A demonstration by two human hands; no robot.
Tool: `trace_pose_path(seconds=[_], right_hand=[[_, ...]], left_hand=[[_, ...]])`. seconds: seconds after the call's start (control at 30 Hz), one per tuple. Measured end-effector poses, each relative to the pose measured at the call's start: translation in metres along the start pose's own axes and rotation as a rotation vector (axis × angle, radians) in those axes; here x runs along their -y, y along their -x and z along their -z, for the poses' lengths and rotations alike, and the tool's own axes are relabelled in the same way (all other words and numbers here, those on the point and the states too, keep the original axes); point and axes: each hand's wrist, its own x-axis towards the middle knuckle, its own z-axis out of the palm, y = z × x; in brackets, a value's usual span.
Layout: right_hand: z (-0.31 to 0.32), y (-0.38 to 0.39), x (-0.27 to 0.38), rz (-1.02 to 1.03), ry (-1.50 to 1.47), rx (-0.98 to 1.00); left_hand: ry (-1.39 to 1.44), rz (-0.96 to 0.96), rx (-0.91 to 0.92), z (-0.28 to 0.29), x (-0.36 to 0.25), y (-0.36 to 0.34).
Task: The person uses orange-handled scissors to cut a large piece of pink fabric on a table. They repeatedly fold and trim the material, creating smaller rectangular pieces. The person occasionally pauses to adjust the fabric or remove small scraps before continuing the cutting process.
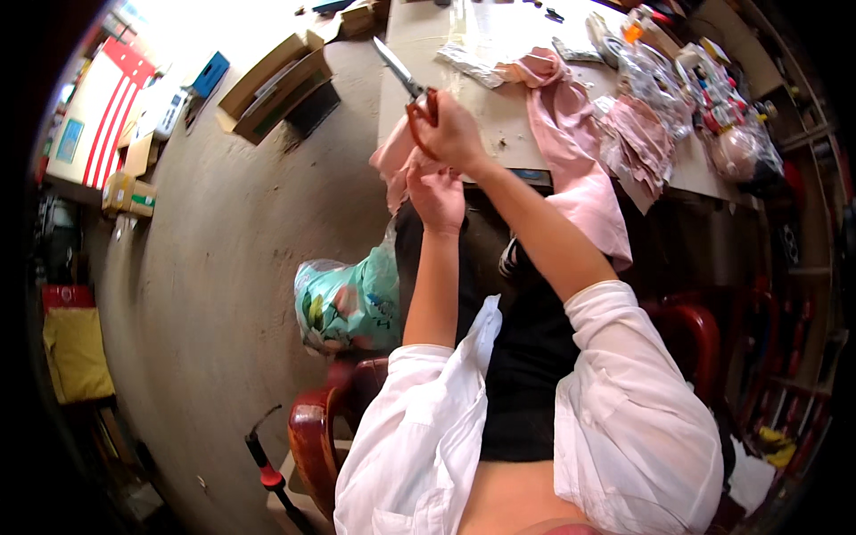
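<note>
My right hand [455,132] grips a pair of scissors [397,67] with reddish-brown handles. The blades look closed and point up and to the left, above the table's left corner. Just below it, my left hand [437,198] has its fingers bent against a piece of pink cloth [390,165], which hangs beside the hand; my right hand partly covers those fingertips. A long pink cloth [571,147] lies bunched on the table [499,111] to the right and drapes over its near edge.
A green printed plastic bag [352,299] stands on the floor left of my legs. Folded pink cloth pieces [637,143] and clear plastic bags [655,80] crowd the table's right side. Cardboard boxes [276,89] stand at the far left. Wooden chair arms [314,437] flank me.
</note>
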Motion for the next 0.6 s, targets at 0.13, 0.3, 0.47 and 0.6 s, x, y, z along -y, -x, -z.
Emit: trace_pose_path(seconds=[0.13, 0.3, 0.47, 0.6], right_hand=[[0.019, -0.027, 0.031, 0.176, 0.030, 0.094], [0.031, -0.061, 0.064, 0.392, 0.132, 0.180], [0.030, -0.088, 0.086, 0.483, -0.011, 0.311], [0.057, -0.092, 0.105, 0.311, 0.052, 0.408]], left_hand=[[0.344, -0.044, 0.008, 0.008, -0.005, -0.012], [0.495, -0.069, -0.249, -0.001, -0.005, -0.017], [0.512, -0.059, -0.181, -0.002, -0.028, -0.017], [0.439, -0.028, -0.259, 0.002, -0.054, -0.021]])
